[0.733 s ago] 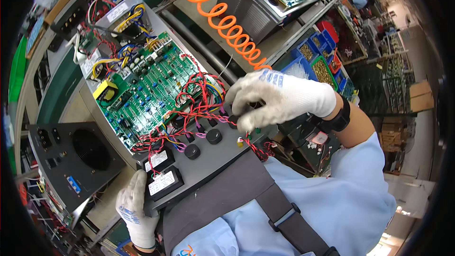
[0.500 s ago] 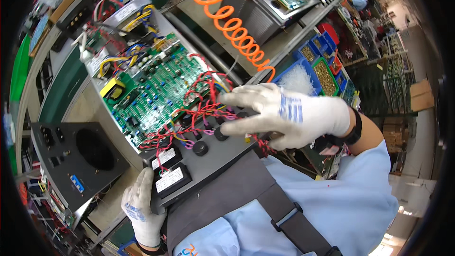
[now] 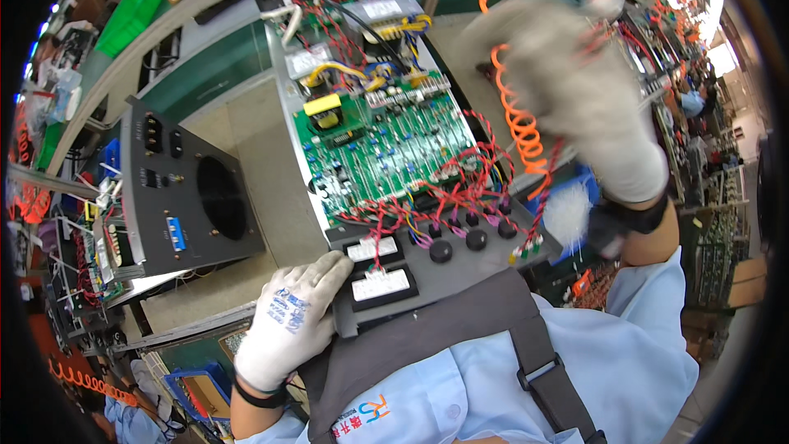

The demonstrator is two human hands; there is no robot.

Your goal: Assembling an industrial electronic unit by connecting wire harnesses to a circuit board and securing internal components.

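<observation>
A green circuit board (image 3: 394, 152) sits in an open metal chassis, with twisted red wires (image 3: 448, 201) gathered along its near side. They run to a dark grey panel (image 3: 444, 275) carrying round black knobs and two black blocks with white labels. My left hand (image 3: 288, 321), in a white glove, rests its stretched-out fingers against the panel's left edge; its thumb is not clearly seen. My right hand (image 3: 567, 82), also gloved, is raised at the upper right beside an orange coiled hose (image 3: 518, 119). Motion blur hides its fingers and anything in them.
Left of the chassis stands a dark grey panel with a round opening (image 3: 222, 197) and a blue connector. A blue bin of clear plastic pieces (image 3: 569, 214) lies to the right. A metal frame rail (image 3: 148, 41) crosses the upper left. Another person (image 3: 693, 101) is far right.
My right hand has left the red wires and knobs and swung up and away toward the coiled hose. The view has turned, shifting the chassis rightward. My left hand stays by the panel's edge.
</observation>
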